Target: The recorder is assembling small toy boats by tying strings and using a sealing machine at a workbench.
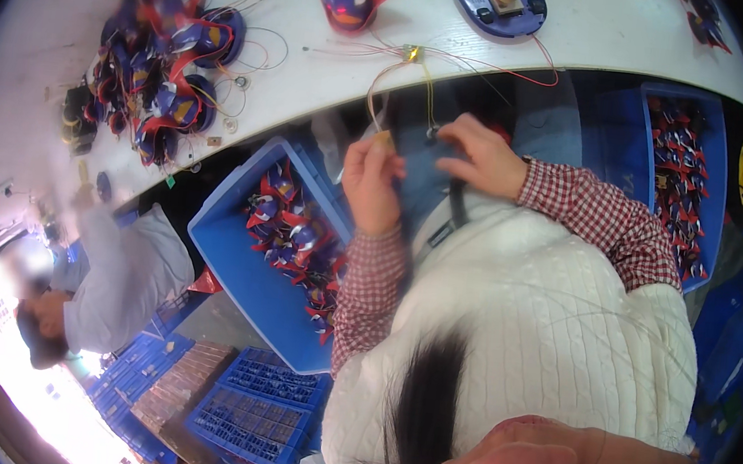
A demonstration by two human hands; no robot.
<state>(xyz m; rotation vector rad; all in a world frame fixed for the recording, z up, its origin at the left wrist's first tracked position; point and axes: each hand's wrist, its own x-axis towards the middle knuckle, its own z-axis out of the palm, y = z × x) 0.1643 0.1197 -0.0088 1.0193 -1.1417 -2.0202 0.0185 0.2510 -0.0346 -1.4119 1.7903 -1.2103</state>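
My left hand (372,181) pinches a small tan, flat piece (384,138) at the front edge of the white table. Wires run from that piece up to a small circuit board (413,54) with a glowing yellow light. A small dark round part (433,134) hangs from the board on yellow wires, beside the fingertips of my right hand (487,161). The right thumb and forefinger are apart, and nothing shows between them. Beyond the board sit a purple-and-red horned toy head (347,3), with a red glow on it, and a blue oval base (500,7) joined by red wire.
A heap of similar toy heads (167,78) with loose wires covers the left of the white table (314,83). Blue bins (245,287) full of toy parts stand at my left and right (707,184). Another person (131,271) sits farther left, near stacked blue crates (251,413).
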